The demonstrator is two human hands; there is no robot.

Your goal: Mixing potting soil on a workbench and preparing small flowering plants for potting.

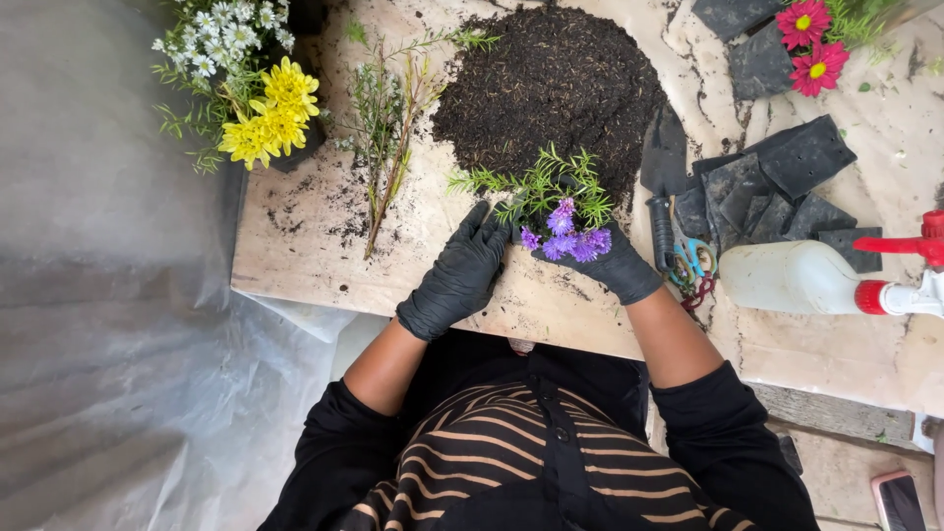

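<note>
Both of my hands wear black gloves. My left hand [460, 273] and my right hand [618, 267] cup a small plant [559, 202] from either side; it has thin green leaves and purple flowers. The plant stands on a pale board [305, 265], just in front of a big heap of dark soil [551, 84]. Its base is hidden between my gloves, so I cannot tell whether it sits in a pot.
A loose green sprig [388, 118] lies left of the soil. Yellow and white flowers [251, 88] stand at the far left corner. On the right lie a dark trowel [664, 177], scissors [693, 261], empty black pots [777, 182], a white spray bottle [816, 277] and pink flowers [811, 44]. Grey sheeting [108, 295] covers the left.
</note>
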